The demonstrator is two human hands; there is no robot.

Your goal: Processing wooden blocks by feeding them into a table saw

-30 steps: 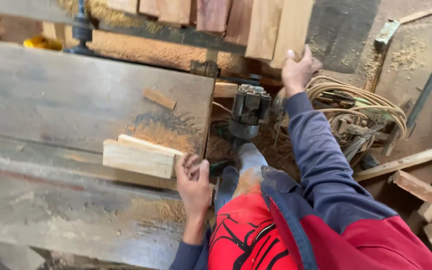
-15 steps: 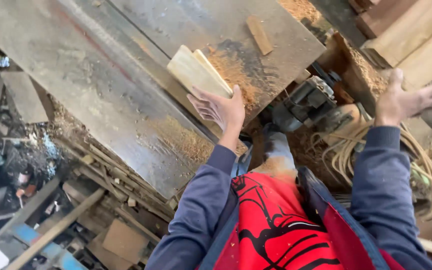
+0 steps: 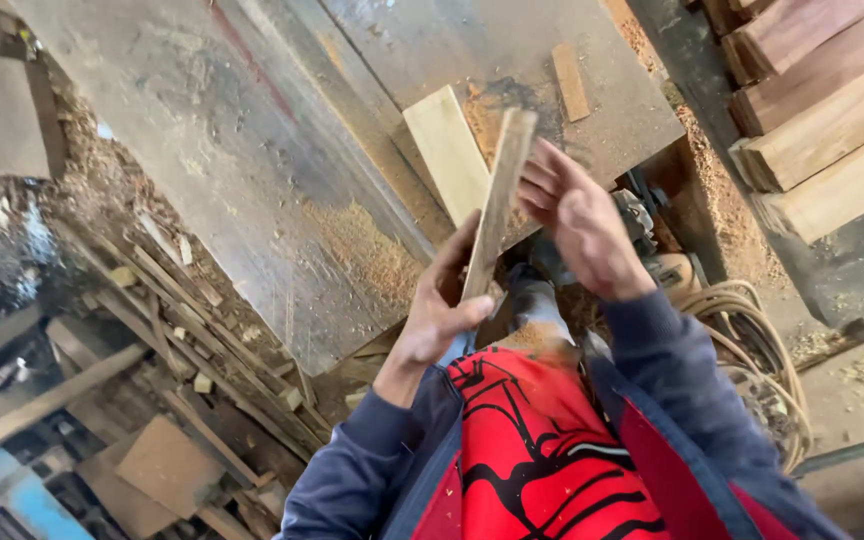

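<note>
Two hands meet over the near edge of the counter (image 3: pixel 252 180), a grey, scuffed surface strewn with patches of sawdust. Far to the left, below the counter, loose offcuts and scrap boards (image 3: pixel 167 470) lie in a heap on the floor. The left hand (image 3: pixel 442 300) is closed around the lower end of a thin wooden strip (image 3: pixel 495 205), thumb pressed against its near side. That strip is pale brown, narrow and straight, with a rough sawn face, and stands nearly upright, tilted a little to the right. Just behind it a wider pale block (image 3: pixel 447 160) lies flat on the counter. The right hand (image 3: pixel 577 225) touches the strip's right side with fingers loosely spread. Further right, a coiled hose (image 3: pixel 752 350) lies on the floor, and stacked timber beams (image 3: pixel 812 110) fill the far right corner.
</note>
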